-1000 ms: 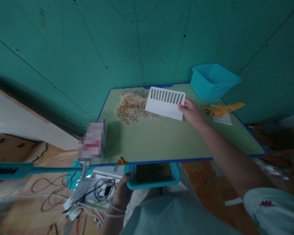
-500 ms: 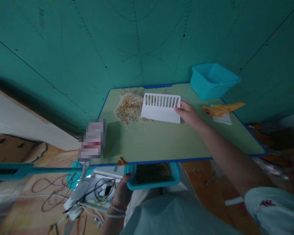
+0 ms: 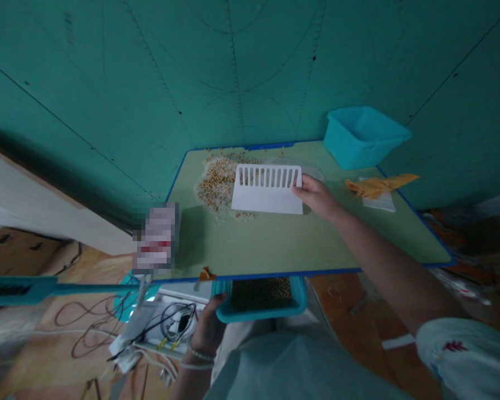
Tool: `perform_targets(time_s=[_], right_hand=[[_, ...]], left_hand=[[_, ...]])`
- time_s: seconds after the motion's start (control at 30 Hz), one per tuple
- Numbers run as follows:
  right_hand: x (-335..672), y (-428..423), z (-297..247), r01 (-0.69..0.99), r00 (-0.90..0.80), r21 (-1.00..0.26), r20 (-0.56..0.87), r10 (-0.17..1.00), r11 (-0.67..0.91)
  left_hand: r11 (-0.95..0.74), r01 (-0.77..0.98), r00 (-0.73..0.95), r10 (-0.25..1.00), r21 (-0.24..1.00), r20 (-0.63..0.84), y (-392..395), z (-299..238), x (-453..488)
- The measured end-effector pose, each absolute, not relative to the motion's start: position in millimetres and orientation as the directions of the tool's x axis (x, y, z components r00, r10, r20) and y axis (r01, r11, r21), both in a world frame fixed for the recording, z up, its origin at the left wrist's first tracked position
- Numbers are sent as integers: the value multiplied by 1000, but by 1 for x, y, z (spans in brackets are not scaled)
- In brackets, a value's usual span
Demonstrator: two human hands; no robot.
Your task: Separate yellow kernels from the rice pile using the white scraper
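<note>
My right hand grips the right end of a white slotted plastic board, whose row of slots runs along its far edge. The board stands over the right part of a spread of yellow beans and pale grains on the pale green tabletop. Below the table's front edge, my left hand holds the left rim of a teal tray. Dark green contents and some yellowish beans lie in that tray. Most of the left fingers are hidden beneath it.
At the table's back right stands a teal bin. An orange cloth lies over a white packet near the right side. A blurred-out box occupies the front left corner, and an orange-brown scrap rests at the front edge.
My right hand has drawn the white board slightly left and toward me across the beans and grains. My left hand and the teal tray stay in place.
</note>
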State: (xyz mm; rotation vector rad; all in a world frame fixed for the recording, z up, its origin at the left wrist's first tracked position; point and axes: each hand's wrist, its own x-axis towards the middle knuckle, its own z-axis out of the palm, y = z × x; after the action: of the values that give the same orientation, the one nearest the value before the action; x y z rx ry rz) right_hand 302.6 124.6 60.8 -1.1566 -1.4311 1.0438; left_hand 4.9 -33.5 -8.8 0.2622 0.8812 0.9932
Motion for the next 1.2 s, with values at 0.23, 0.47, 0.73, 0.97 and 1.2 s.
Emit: perform_targets(time_s=[0.23,0.47,0.73,0.97,1.2], right_hand=[[296,120,64,77,-120,-993,75,990,85],[293,119,66,-9,-117,-1000,14,993,13],[291,116,70,27,-132,-999,14,991,18],[289,115,70,46,-170,-999,-14,985,-7],[290,116,73,40,-85,-999,-13,996,-9]], left_hand=[[555,-620,234,806,554,-544,-33,-12,4],[559,-618,237,803,552,-548,-34,-13,4],[545,-608,207,811,578,-547,-35,-8,5],[568,-596,223,796,568,-562,-33,-12,4],[555,-605,228,808,571,-544,-33,-12,4]])
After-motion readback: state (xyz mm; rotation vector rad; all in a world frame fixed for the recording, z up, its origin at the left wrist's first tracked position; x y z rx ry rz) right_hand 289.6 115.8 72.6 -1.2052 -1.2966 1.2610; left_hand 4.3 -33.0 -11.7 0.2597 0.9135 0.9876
